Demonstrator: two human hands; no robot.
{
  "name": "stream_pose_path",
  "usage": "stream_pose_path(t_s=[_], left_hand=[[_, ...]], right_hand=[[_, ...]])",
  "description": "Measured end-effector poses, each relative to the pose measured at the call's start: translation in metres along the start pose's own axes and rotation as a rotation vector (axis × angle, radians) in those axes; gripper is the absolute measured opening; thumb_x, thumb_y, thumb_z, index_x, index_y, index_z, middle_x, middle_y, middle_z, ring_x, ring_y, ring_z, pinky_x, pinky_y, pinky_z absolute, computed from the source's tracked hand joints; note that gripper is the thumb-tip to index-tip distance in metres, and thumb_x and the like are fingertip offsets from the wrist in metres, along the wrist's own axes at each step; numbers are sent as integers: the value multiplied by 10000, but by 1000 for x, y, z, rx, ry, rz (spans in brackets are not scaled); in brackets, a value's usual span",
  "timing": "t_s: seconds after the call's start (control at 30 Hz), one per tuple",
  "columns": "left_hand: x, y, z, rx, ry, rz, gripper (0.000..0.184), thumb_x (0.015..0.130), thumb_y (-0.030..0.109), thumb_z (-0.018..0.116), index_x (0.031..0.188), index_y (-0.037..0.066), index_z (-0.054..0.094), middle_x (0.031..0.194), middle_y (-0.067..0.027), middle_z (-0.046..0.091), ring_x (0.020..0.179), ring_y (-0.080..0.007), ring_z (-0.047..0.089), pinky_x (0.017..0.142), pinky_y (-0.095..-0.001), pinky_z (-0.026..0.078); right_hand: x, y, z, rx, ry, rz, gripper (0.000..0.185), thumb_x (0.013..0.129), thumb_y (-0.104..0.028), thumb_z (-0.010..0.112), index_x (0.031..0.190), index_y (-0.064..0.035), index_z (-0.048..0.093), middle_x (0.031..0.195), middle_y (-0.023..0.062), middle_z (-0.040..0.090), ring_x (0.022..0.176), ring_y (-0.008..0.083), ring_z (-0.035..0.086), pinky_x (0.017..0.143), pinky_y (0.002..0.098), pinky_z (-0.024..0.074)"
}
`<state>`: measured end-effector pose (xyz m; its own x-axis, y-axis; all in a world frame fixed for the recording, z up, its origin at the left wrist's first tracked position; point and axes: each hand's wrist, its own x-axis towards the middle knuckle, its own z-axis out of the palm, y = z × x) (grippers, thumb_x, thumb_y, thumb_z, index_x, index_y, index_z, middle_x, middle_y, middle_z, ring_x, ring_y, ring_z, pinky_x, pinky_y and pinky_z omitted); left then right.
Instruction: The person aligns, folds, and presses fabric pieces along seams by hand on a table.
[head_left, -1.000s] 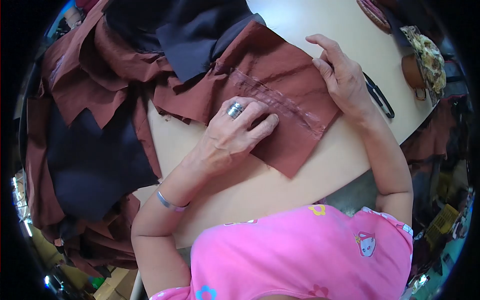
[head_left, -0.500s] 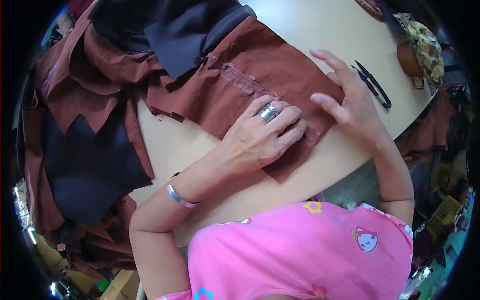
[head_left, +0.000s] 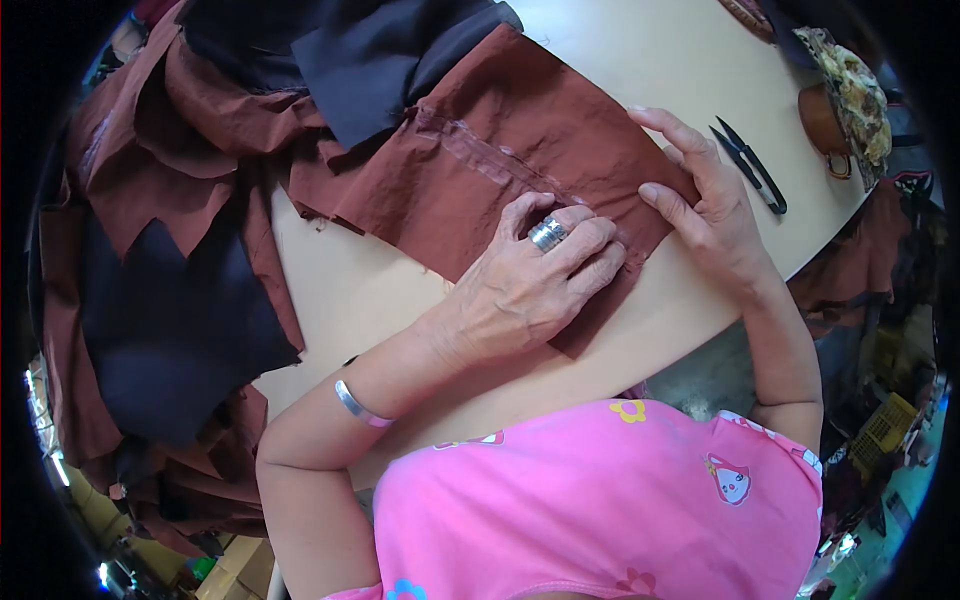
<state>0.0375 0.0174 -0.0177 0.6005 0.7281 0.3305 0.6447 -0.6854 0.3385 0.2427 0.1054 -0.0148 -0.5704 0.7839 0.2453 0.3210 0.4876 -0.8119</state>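
A reddish-brown piece of cloth (head_left: 600,130) lies across the table, with a wrinkled, pale-marked seam running down its middle. My left hand (head_left: 550,270), with a wide silver ring, presses on the cloth near the lower end of that seam. Its fingers are curled inward with the tips on the fabric; the exact pinch is partly hidden. At the right edge of the cloth is my right hand (head_left: 715,205), thumb and index finger apart, the thumb resting over the fabric and the other fingers partly hidden. Dark cloth (head_left: 360,80) joins the brown piece at the upper left.
Black thread snips (head_left: 750,165) lie on the pale table (head_left: 340,290) to the right of my right hand. A brown pot-like container (head_left: 825,125) stands near the table's right edge. More brown and dark cloth (head_left: 160,320) hangs over the left side. A yellow crate (head_left: 885,435) is at lower right.
My right hand has come down onto the cloth's right edge, its thumb now over the fabric. My left hand has shifted slightly right and its fingers have curled more.
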Motion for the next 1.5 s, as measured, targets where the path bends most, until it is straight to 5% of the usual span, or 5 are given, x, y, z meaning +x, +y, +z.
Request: stream_pose_path(t_s=[0.4, 0.8, 1.03, 1.13, 1.5], left_hand=[[-2, -1, -6, 117, -80, 126, 362, 786, 161, 509, 1135, 114, 593, 1142, -8, 551, 1098, -121, 537, 990, -457, 330], [3, -1, -2, -20, -30, 179, 371, 736, 142, 559, 1101, 186, 613, 1182, 31, 593, 1052, -128, 550, 874, -345, 387], [-1, -1, -1, 124, 160, -55, 419, 719, 114, 550, 1133, 69, 604, 1124, -58, 582, 1059, -244, 524, 870, -349, 415], [-2, 0, -4, 126, 94, -93, 405, 722, 108, 542, 1118, 51, 608, 1129, -78, 567, 1079, -254, 521, 869, -353, 414], [-2, 1, -3, 153, 51, 7, 425, 720, 137, 532, 1119, 5, 599, 1108, -79, 540, 1074, -231, 539, 892, -395, 402]], right_hand=[[1, 0, 1, -13, -1, -32, 537, 778, 33, 618, 1277, -133, 509, 1241, 14, 572, 1003, 227, 540, 936, 318, 418], [0, 4, 1, 4, 6, -32, 538, 768, 36, 620, 1270, -123, 509, 1232, 22, 573, 977, 238, 556, 898, 328, 442], [10, -6, -7, -178, -66, -99, 593, 745, -21, 646, 1299, -139, 473, 1254, 46, 556, 888, 294, 574, 852, 345, 448], [15, -14, -1, -151, -46, 93, 614, 738, -35, 648, 1312, -141, 457, 1259, 61, 551, 880, 308, 577, 838, 343, 431], [13, 1, 5, -21, 73, -75, 571, 748, 31, 601, 1287, -129, 503, 1255, 42, 571, 1061, 234, 585, 885, 333, 397]])
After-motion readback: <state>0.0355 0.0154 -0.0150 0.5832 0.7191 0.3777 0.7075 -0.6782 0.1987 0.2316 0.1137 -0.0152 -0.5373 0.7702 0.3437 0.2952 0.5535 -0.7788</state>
